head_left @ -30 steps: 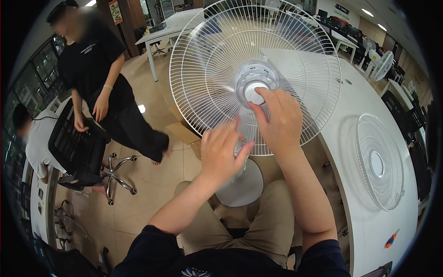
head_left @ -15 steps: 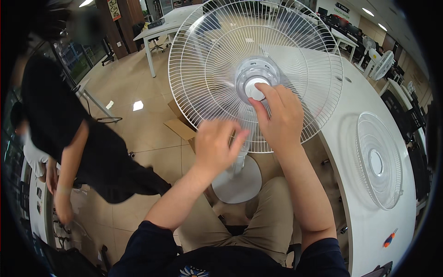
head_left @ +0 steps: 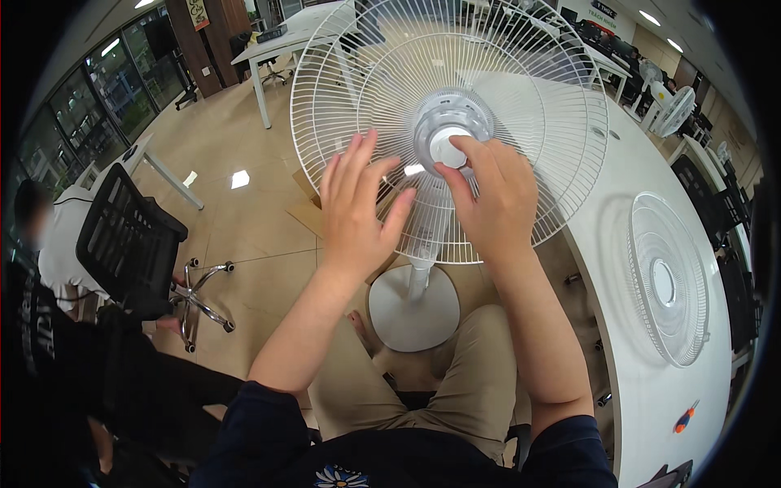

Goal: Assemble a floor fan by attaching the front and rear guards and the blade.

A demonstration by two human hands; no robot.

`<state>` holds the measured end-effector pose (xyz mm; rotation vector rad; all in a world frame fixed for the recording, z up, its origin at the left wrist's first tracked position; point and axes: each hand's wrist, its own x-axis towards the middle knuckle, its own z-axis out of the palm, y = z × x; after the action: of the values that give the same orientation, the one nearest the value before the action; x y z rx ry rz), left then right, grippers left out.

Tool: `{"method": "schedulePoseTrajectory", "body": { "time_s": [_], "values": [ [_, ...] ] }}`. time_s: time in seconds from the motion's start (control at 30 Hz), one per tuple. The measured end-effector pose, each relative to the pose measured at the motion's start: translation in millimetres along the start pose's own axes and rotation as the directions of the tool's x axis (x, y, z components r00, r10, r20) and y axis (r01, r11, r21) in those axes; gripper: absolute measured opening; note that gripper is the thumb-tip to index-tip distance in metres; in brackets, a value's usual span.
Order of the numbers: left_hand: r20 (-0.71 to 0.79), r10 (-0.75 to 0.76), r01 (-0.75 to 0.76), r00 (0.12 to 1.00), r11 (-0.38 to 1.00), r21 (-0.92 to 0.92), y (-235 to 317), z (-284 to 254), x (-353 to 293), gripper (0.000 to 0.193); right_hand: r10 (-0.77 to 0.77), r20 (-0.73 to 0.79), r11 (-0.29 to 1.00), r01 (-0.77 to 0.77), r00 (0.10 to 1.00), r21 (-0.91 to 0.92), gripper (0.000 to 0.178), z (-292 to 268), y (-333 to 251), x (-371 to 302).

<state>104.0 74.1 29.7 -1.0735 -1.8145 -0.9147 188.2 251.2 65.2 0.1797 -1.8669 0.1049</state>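
In front of me stands a white pedestal fan, its round wire grille [head_left: 325,108] facing me and its pale base [head_left: 415,313] on the floor between my feet. At the centre, the thumb and fingertips of my right hand [head_left: 502,195] pinch the rim of a white round knob [head_left: 445,150] on the grey hub [head_left: 455,106]. My left hand [head_left: 355,207] is raised at the lower left of the grille, fingers spread, holding nothing. Whether its fingertips touch the wires, I cannot tell.
A second round grille [head_left: 665,281] lies on the white table [head_left: 626,366] at right, with an orange-and-blue screwdriver [head_left: 686,418] nearer me. Cardboard [head_left: 305,215] shows behind the fan. At left are a black office chair [head_left: 134,244] and a person in black [head_left: 49,358].
My left hand has risen and its fingers have spread. The right hand stays on the knob. The person in black has moved to the lower left, uncovering the office chair.
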Motion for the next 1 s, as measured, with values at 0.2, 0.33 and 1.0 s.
{"method": "schedulePoseTrajectory", "body": {
  "time_s": [0.2,0.33,1.0],
  "values": [
    [0.098,-0.05,0.045,0.994,0.998,0.053,10,9,-28,0.038,-0.027,0.02,1.0,0.028,0.999,-0.003,0.033,0,-7,8],
    [0.126,-0.071,0.075,0.989,0.997,-0.025,9,16,-40,0.037,-0.039,0.076,0.998,0.042,0.996,-0.043,0.034,-3,-8,7],
    [0.011,-0.075,0.075,0.997,0.946,-0.316,-9,15,-71,0.033,-0.04,0.05,0.998,0.042,0.998,-0.042,0.034,-6,-7,5]
  ]
}}
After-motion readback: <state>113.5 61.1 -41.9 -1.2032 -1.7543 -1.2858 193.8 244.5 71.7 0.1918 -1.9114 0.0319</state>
